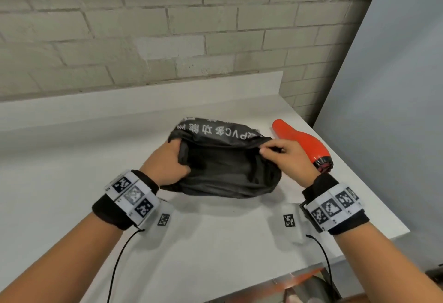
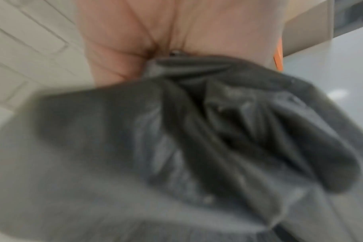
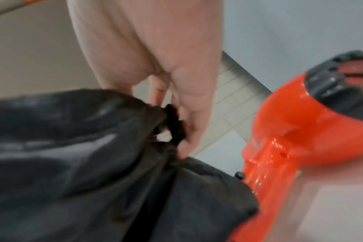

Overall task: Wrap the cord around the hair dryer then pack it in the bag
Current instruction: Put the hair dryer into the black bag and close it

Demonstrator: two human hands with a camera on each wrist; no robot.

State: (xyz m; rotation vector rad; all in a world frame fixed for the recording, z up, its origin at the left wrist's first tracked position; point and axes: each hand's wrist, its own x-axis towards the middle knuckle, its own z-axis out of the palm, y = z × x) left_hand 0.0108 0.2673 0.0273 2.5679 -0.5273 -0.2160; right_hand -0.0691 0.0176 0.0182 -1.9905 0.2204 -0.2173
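Both hands are on the bag right now. The left hand [image 1: 169, 162] has its fingers curled over the left side of the black bag's [image 1: 223, 171] rim, gripping the fabric, and the right hand [image 1: 286, 156] is pinching the right side of the rim between thumb and fingers, so the mouth is pulled open toward the camera. The bag sits mid-counter on the white countertop [image 1: 96, 159]. Just right of it, partly behind the right hand, the orange hair dryer [image 1: 303, 141] lies on the counter, not in the bag yet. I can't spot the cord in any view, so can't tell if it's wrapped. My read: bag's being opened, and putting the dryer in is what's left.
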